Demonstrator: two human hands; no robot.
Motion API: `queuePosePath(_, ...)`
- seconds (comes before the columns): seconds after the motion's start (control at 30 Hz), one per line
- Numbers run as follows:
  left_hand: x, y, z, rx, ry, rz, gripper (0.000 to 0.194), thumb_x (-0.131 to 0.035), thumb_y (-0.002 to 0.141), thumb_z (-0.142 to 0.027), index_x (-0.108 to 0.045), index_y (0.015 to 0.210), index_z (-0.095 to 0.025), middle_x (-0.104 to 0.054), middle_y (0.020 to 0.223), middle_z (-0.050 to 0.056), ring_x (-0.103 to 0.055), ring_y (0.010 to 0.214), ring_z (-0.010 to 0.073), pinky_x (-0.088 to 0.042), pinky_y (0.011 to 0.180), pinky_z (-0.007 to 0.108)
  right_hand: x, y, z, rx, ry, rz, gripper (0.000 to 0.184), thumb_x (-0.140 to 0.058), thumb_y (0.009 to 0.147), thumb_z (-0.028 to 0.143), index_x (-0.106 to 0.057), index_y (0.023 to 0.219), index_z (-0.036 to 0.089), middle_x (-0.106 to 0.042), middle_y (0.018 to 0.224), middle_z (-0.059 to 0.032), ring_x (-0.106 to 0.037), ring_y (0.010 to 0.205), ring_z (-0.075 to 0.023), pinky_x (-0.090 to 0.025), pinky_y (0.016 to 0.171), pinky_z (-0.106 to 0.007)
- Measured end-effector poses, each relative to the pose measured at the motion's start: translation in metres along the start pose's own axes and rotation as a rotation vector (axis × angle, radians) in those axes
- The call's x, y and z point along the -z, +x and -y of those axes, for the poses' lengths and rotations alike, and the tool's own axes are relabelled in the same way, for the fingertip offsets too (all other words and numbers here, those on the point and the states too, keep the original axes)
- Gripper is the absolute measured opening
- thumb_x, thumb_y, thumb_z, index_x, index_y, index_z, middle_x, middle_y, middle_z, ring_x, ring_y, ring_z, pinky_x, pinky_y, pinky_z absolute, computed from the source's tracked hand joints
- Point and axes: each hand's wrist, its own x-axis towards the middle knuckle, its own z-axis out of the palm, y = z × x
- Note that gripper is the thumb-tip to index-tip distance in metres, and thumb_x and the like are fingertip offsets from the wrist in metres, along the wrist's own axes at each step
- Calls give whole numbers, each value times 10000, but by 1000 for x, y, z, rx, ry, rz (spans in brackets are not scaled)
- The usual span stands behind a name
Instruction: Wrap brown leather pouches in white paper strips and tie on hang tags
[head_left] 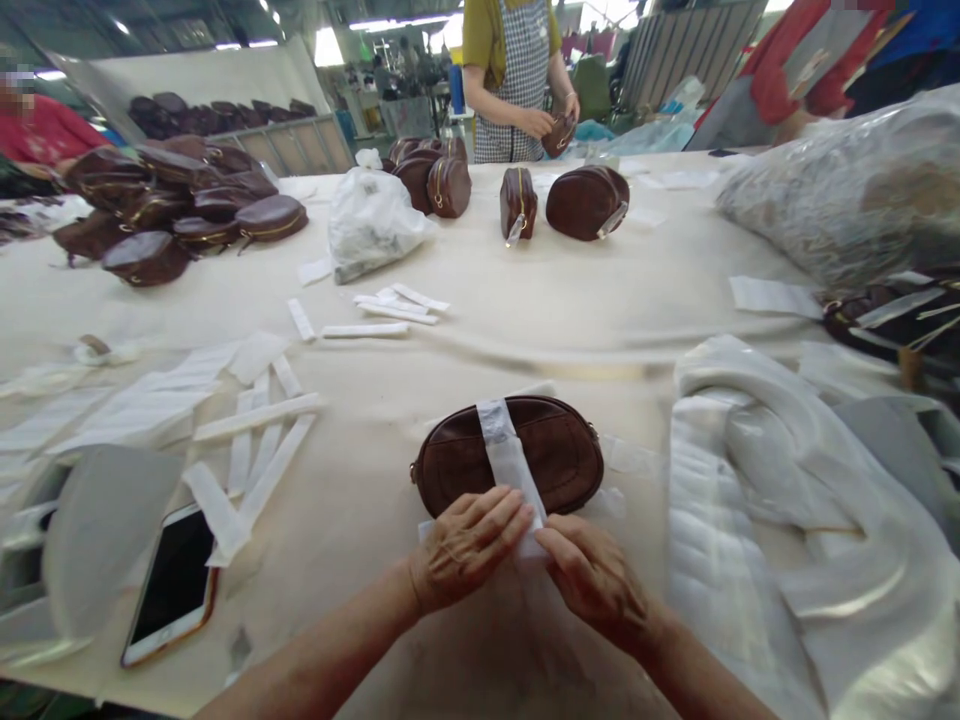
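A dark brown oval bag (450, 455) lies in front of me on the table. Across its middle runs a white wrapping strip (508, 455), which hangs over the near edge. With fingers stretched out together, my left hand (474, 540) presses flat on the strip and the bag's near side. My right hand (592, 575) is closed, its thumb and fingers pinching the strip's lower end by the bag's near right side. The fingertips of both hands are close together. The underside of the bag is hidden.
Loose white strips (255, 430) and a phone (174, 575) lie at left. Foam wrap rolls (720, 480) fill the right. Farther back are a bag pile (150, 200), a plastic bag (375, 220) and two brown bags (589, 200). A person in a checked apron (517, 70) handles another bag.
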Motion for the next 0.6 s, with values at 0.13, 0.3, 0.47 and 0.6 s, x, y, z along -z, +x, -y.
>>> queuePosePath(0.13, 0, -1, 0, -59, 15, -2, 299, -346, 930, -99, -498, 1181, -45, -571, 1181, 165, -477, 1191, 248, -460, 907, 346, 0, 3, -1, -82, 75, 11, 433, -404, 815, 26, -450, 1236, 120, -643, 916, -112, -618, 841, -172, -537, 734, -268)
queuePosePath(0.3, -2, -1, 0, -48, -63, -85, 196, -375, 921, -95, -506, 1057, -42, -596, 1129, 189, -453, 1223, 261, -472, 909, 360, 3, 6, -3, -44, 41, 10, 326, -442, 851, 68, -552, 1133, 191, -624, 808, -57, -596, 699, -134, -515, 622, -223)
queuePosePath(0.47, -2, -2, -1, 15, -128, -50, 176, -394, 916, -108, -531, 1024, -83, -598, 1143, 157, -492, 1175, 238, -489, 884, 338, -3, -7, -6, -89, 48, 26, 249, -488, 865, 95, -613, 1041, 219, -624, 835, -35, -573, 679, -116, -493, 625, -215)
queuePosePath(0.6, 8, 1, 0, 138, -346, 25, 264, -386, 878, -141, -531, 1094, -90, -556, 1192, 161, -476, 1182, 239, -471, 938, 377, -9, -16, -6, -152, 105, 97, 246, -460, 893, 128, -614, 1050, 239, -646, 884, -22, -602, 753, -132, -505, 698, -239)
